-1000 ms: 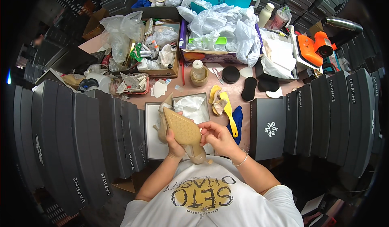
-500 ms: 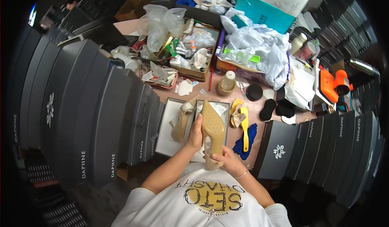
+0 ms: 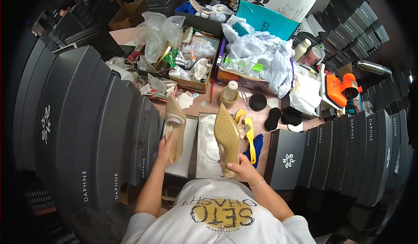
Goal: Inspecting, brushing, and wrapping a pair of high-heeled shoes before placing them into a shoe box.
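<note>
My left hand [image 3: 164,150] is closed round a beige pointed heeled shoe [image 3: 175,118], held up over the left part of an open shoebox. In my right hand [image 3: 244,171] is the matching heeled shoe [image 3: 227,134], gripped near its heel, toe pointing away and patterned tan sole facing up. Below them lie the box's two shallow grey-white halves: the left half [image 3: 189,140] is partly hidden by the left shoe, while crumpled white tissue paper [image 3: 207,144] fills the right half.
Dark shoeboxes stand in rows at left [image 3: 69,126] and right [image 3: 344,157]. Beyond the shoes are a jar [image 3: 229,94], a yellow brush [image 3: 250,139] on a blue cloth [image 3: 260,147], black pads [image 3: 273,119], a carton of plastic bags [image 3: 261,48] and an orange tool [image 3: 335,91].
My left hand has left the right-hand shoe and lifted the other shoe out of the box's left half. The right-hand shoe stays sole up. The whole view has shifted slightly.
</note>
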Action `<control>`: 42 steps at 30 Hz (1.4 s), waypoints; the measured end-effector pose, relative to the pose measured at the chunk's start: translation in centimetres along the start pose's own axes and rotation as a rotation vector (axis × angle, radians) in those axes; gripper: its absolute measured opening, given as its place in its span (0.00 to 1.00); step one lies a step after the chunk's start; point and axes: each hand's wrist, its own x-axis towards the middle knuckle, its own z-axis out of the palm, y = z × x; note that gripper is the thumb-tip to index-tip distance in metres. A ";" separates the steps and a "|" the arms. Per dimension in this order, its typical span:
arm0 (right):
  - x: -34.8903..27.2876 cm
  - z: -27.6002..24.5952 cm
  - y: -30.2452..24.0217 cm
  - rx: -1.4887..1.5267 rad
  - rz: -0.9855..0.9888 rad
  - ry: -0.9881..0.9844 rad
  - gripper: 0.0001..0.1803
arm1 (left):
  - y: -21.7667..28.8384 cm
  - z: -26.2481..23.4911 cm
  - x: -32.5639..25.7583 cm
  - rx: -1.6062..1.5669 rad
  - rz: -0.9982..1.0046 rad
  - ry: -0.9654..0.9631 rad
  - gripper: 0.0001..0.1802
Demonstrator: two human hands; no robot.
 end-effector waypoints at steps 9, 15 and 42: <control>0.3 2.1 1.5 0.165 0.023 -0.172 0.28 | -0.9 6.5 -7.0 -0.649 -0.554 -0.755 0.18; -0.2 2.4 0.9 0.240 0.009 -0.142 0.31 | 0.2 8.0 -7.6 -0.741 -0.576 -0.638 0.16; 3.2 -0.3 4.8 -0.719 -0.132 0.307 0.29 | -1.3 4.7 -5.1 -0.592 -0.254 -0.087 0.14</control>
